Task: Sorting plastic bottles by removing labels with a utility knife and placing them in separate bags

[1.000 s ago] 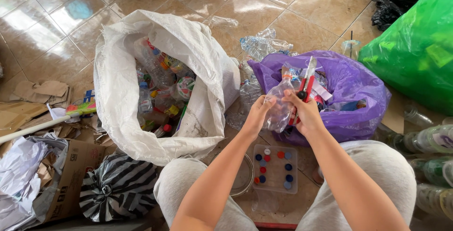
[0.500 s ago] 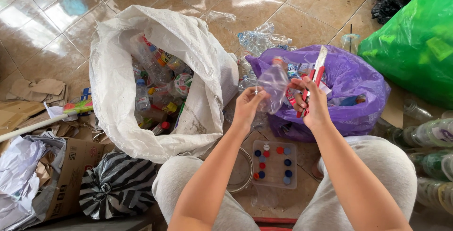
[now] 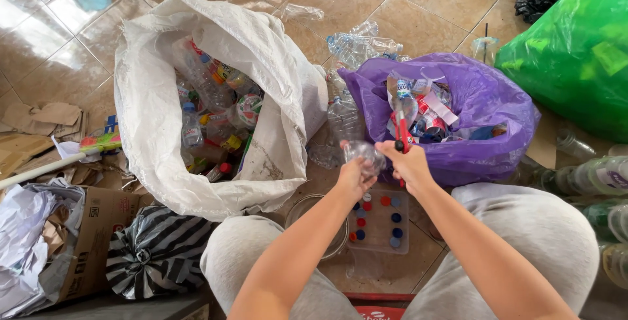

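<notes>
A brown cardboard box (image 3: 91, 228) lay at far left beside a white sack (image 3: 150, 117) of coloured-label bottles. At centre, the left hand (image 3: 353, 179) gripped a crumpled clear bottle (image 3: 364, 152); the right hand (image 3: 409, 163), touching it, clasped a red cutter (image 3: 400, 134) before a purple bag (image 3: 484, 111). A green bag (image 3: 575, 52) lay at far right.

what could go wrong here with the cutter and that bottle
1. The right hand holds a red cutter close to the left hand, which grips a crushed clear bottle; a slip on the slick plastic could nick the fingers.
2. The clear tray of caps sits on the floor between the knees, so a shifting leg may scatter them.
</notes>
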